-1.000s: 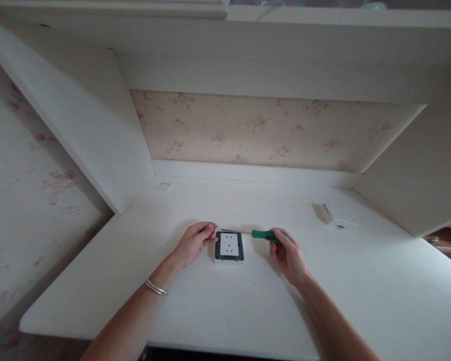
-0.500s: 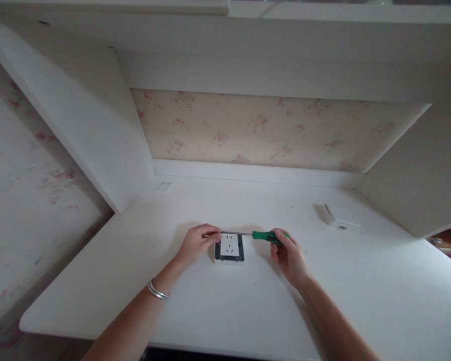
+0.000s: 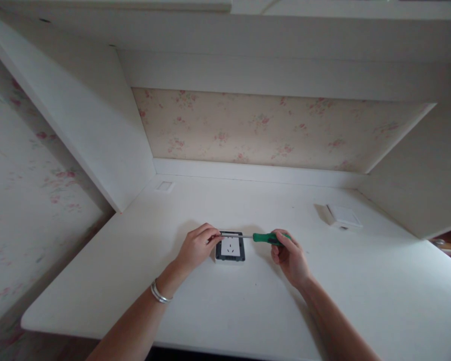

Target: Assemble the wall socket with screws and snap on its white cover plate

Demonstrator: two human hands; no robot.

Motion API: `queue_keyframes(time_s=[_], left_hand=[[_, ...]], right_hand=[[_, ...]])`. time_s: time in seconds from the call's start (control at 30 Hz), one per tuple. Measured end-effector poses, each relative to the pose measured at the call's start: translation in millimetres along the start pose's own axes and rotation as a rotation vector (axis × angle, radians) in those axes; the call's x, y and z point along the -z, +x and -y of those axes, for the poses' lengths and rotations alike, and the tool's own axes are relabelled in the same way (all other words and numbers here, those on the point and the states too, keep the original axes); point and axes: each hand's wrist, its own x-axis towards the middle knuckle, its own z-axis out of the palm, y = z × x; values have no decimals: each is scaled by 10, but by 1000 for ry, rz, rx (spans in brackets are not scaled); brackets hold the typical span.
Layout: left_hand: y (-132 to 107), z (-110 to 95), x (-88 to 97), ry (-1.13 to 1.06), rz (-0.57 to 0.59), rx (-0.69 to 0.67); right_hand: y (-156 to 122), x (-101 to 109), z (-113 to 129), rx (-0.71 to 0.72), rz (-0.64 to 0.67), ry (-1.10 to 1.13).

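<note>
At the far left, a wall papered in a floral pattern point(image 3: 30, 200) is seen beside the white table point(image 3: 229, 311). A small white rectangular inset point(image 3: 164, 186) is set into the table's back left corner. A silver bangle point(image 3: 161, 294) is worn on the left wrist. The left hand point(image 3: 197, 246) is rested on the table just left of the socket, its fingers curled and the fingertips point(image 3: 213, 236) pressed together around the tip of the screwdriver's metal shaft. The socket point(image 3: 230, 247), a white face in a dark frame, is laid flat on the table between the two hands. Its far edge is crossed by the shaft, which is held roughly level. The screwdriver point(image 3: 265, 237) is gripped by its green handle in the right hand point(image 3: 290, 256), whose fingers are closed around it just right of the socket. Further right and well apart, a white square plate point(image 3: 344, 215) is seen lying on the table near the side panel.
</note>
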Motion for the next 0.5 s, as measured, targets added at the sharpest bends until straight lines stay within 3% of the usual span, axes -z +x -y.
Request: queue_keyframes(time_s=[0.27, 0.5], left_hand=[[-1, 30, 26, 102, 51, -56], [4, 55, 65, 194, 80, -83]], right_hand=[[-11, 7, -30, 67, -16, -71], [-63, -16, -17, 213, -42, -254]])
